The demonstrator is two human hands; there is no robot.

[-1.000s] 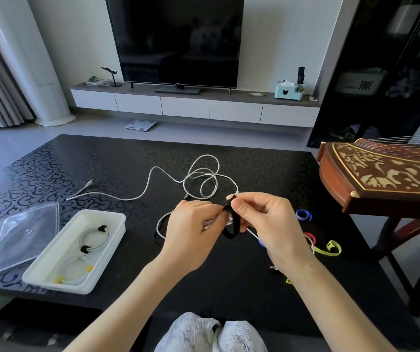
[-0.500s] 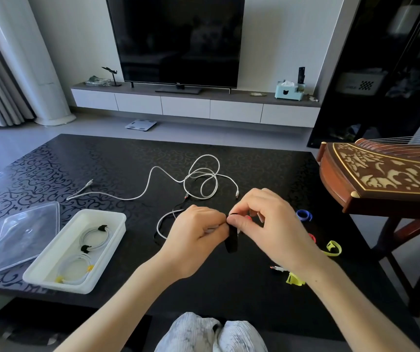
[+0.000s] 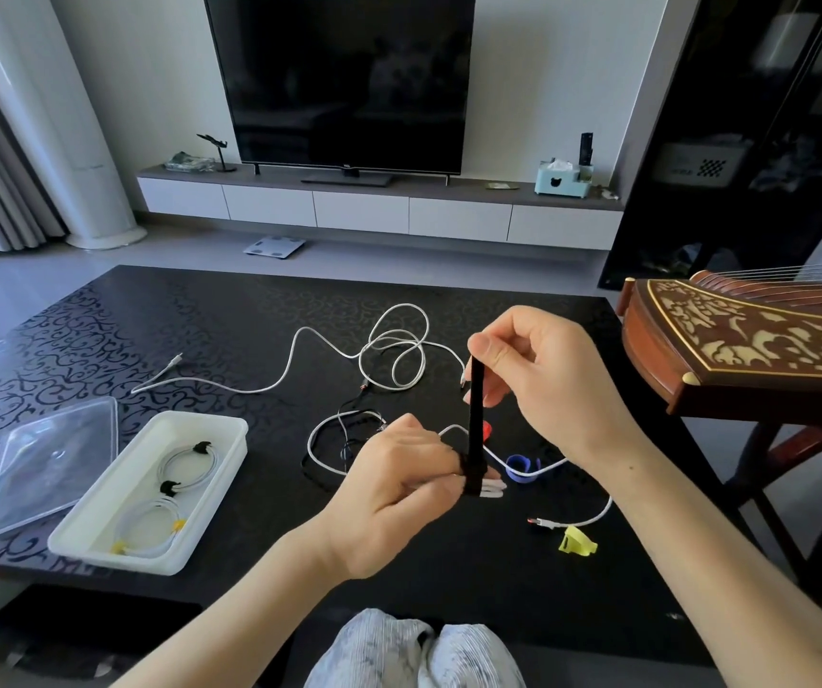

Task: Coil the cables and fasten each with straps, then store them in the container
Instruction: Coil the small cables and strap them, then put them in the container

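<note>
Step in hand: fastening a black strap (image 3: 476,419) round a coiled white cable (image 3: 491,486), above the middle of the table (image 3: 101,330).
Left hand (image 3: 399,481): closed on the coil, gripping it; strap looped round the bundle at the fingertips.
Right hand (image 3: 533,379): thumb and forefinger pinching the strap's free end, drawn upright and taut.
Advice: keep the coil pinched flat so no turn slips; hold tension while winding the tail round, then press it onto itself.
Container (image 3: 151,489): one, white, near the table's front-left corner; two strapped coils inside, one with black ties, one with yellow.
Lid (image 3: 46,469): one, clear, just left of the container.
Loose white cables: apparently two; long cable (image 3: 300,340) mid-table toward the far edge, another (image 3: 592,518) toward the front right.
Dark thin cable (image 3: 319,474): one, beside the left hand; extent unclear.
Spare straps: three seen; red (image 3: 486,432), blue (image 3: 523,468), yellow (image 3: 577,544), right of centre.
</note>
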